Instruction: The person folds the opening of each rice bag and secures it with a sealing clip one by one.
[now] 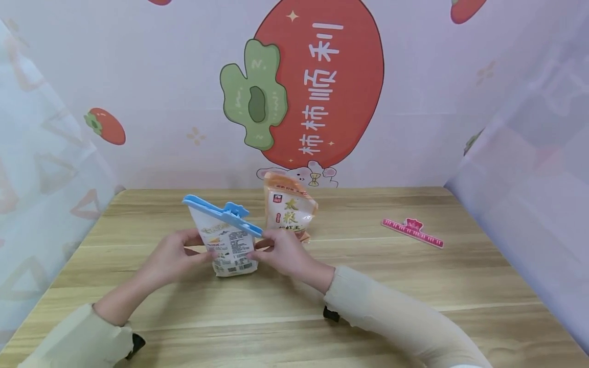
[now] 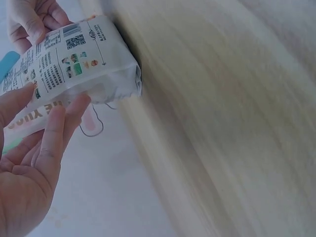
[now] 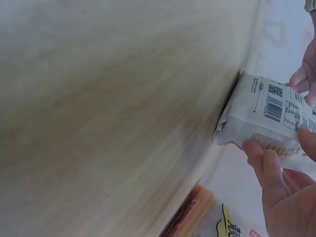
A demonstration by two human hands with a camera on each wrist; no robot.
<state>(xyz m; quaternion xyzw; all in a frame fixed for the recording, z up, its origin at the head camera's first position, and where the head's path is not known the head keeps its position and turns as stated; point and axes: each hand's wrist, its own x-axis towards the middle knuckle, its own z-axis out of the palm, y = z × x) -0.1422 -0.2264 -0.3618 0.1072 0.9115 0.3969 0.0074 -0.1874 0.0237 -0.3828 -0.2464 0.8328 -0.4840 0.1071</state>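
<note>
A white printed food bag (image 1: 232, 250) is held between both hands just above or on the wooden table; the head view does not settle which. A blue sealing clip (image 1: 223, 214) runs slantwise across its top edge. My left hand (image 1: 172, 258) grips the bag's left side, thumb in front and fingers behind. On the opposite side, my right hand (image 1: 285, 253) holds the bag the same way, near the clip's lower end. Barcode and small print on the bag (image 2: 74, 54) show in the left wrist view. The right wrist view shows its folded bottom corner.
Behind my right hand stands an orange and white food bag (image 1: 290, 207), upright against the back. A pink sealing clip (image 1: 412, 232) lies on the right of the wooden table (image 1: 368, 286). A patterned cloth wall (image 1: 184, 92) encloses the back and sides.
</note>
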